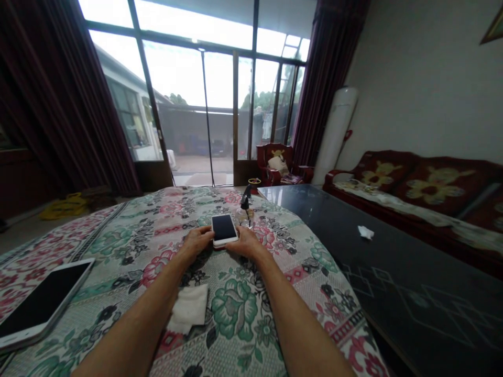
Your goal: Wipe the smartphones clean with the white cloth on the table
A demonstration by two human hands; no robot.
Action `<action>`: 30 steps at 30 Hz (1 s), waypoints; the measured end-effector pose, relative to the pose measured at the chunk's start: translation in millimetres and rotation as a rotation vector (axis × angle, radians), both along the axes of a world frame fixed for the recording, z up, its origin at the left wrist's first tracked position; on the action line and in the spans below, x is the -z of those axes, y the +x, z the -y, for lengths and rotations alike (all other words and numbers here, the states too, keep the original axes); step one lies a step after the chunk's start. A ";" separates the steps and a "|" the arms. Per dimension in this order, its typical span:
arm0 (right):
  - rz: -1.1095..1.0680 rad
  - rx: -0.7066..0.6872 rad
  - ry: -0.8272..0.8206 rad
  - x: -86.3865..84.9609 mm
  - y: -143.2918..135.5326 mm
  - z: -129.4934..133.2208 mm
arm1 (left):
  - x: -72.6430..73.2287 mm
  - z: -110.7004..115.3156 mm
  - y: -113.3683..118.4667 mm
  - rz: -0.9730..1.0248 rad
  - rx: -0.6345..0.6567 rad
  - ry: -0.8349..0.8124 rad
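A white phone (224,229) with a dark screen is held between both hands above the flowered tablecloth (236,309). My left hand (197,242) grips its left edge, and my right hand (247,243) closes on its lower right edge. Just behind the right hand stands a clear spray bottle (245,208) with a black nozzle. A folded white cloth (189,308) lies by my left forearm. At the far left, a white tablet (45,302) rests screen up, its screen dark.
To the right is a dark glossy table (322,225) with a crumpled white tissue (365,232) on it. A red wooden sofa (412,183) stands along the right wall. An armchair (281,162) is near the glass doors.
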State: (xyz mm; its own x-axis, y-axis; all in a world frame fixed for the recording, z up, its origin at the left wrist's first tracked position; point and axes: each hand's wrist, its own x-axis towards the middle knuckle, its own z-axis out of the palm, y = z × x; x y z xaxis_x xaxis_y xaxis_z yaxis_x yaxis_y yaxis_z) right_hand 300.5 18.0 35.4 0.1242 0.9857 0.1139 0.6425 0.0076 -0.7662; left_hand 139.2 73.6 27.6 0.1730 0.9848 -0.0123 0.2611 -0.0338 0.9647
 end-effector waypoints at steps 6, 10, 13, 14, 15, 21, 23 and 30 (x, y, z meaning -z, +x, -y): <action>0.065 0.006 0.004 1.4 0.1 -2.3 | -5.5 4.5 -0.9 0.036 0.013 -0.006; 0.094 -0.001 0.015 2.1 -1.4 -3.4 | -1.6 1.9 -0.9 0.044 0.030 -0.006; 0.096 -0.008 -0.004 0.7 -1.8 -2.7 | 0.8 -1.0 -0.9 0.043 0.024 -0.023; 0.095 -0.013 -0.015 -0.4 -1.8 -2.0 | 0.1 -1.6 -1.3 0.042 0.021 -0.032; 0.089 -0.019 -0.027 -2.0 -1.6 -1.1 | -1.6 -1.9 -2.1 0.038 0.023 -0.042; 0.143 -0.033 -0.125 -22.7 1.8 8.7 | -27.0 2.6 -11.7 -0.102 0.026 0.039; 0.241 0.000 -0.107 -34.1 2.6 12.4 | -35.1 6.0 -15.4 -0.135 0.040 0.089; 0.370 -0.064 0.125 -64.2 -22.7 18.8 | -52.2 12.1 -76.0 -0.247 -0.070 0.188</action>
State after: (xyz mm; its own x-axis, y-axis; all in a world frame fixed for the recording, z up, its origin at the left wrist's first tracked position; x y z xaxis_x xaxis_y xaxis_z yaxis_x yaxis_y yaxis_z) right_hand 277.8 -0.8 99.6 -0.0095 0.9657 0.2594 0.8704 0.1357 -0.4732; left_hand 63.2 61.5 79.8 0.1197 0.9831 0.1382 0.4947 -0.1798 0.8503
